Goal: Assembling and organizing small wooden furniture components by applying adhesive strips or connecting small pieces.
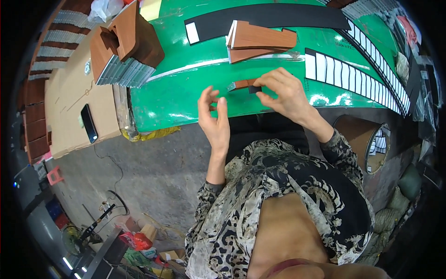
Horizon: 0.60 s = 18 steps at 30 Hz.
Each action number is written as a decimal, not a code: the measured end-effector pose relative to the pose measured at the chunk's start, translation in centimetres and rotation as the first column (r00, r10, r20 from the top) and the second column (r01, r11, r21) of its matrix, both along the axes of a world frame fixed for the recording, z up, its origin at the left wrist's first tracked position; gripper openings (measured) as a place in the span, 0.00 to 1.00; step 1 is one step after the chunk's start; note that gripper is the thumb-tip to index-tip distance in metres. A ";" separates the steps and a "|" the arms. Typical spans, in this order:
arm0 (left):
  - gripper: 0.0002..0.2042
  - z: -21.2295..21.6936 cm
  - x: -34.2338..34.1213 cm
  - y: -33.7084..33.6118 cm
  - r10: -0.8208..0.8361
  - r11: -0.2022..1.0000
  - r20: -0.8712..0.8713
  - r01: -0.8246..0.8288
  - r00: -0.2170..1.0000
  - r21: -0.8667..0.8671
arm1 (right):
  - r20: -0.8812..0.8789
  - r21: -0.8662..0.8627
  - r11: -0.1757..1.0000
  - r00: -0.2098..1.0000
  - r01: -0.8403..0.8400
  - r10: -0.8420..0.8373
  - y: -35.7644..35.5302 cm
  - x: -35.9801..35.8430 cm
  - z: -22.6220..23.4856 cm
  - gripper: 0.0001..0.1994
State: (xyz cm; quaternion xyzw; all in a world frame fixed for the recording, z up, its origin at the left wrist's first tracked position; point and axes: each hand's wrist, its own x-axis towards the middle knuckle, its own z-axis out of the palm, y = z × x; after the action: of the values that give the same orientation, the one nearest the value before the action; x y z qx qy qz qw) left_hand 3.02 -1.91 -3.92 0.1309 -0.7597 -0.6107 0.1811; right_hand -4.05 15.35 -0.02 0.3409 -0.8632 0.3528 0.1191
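Observation:
My right hand [284,95] pinches a small black rectangular pad [253,89] between thumb and fingertips. The pad is against or just over a narrow wood-brown piece with a metallic end [240,84]; whether they touch I cannot tell. To its left, my left hand [214,122] is raised near the table edge, thumb and fingers apart and nothing in them. Beyond both hands lie several flat wood-brown pieces with pale edges [260,37], loosely stacked. A black strip of white-backed pads [344,73] lies to the right of my right hand.
The green tabletop [181,95] carries a tall stack of brown pieces [139,42] at left. A long black strip [269,17] curves along the far side. A phone [88,123] rests on cardboard [67,111]. Beside me on the right stands a round bin [362,135] with scraps.

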 end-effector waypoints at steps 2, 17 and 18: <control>0.16 -0.4 -0.8 -0.4 -0.057 0.989 0.049 0.063 0.997 -0.137 | 0.112 -0.018 1.000 0.994 -0.010 0.012 -0.2 -0.6 -0.3 0.10; 0.11 -1.9 -2.7 0.0 -0.153 0.981 0.051 0.158 0.987 -0.111 | 0.143 0.098 0.992 0.987 -0.083 0.069 -1.5 -2.0 -1.1 0.10; 0.10 -2.1 -2.7 0.0 -0.151 0.980 0.049 0.156 0.987 -0.124 | 0.144 0.098 0.992 0.987 -0.083 0.069 -1.6 -2.1 -1.1 0.10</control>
State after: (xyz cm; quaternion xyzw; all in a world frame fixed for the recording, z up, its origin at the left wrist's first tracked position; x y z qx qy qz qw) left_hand 0.30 -1.95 -5.97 0.0720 -0.8083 -0.5705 0.1265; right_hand -6.11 13.79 -1.11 0.3538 -0.8730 0.3348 0.0267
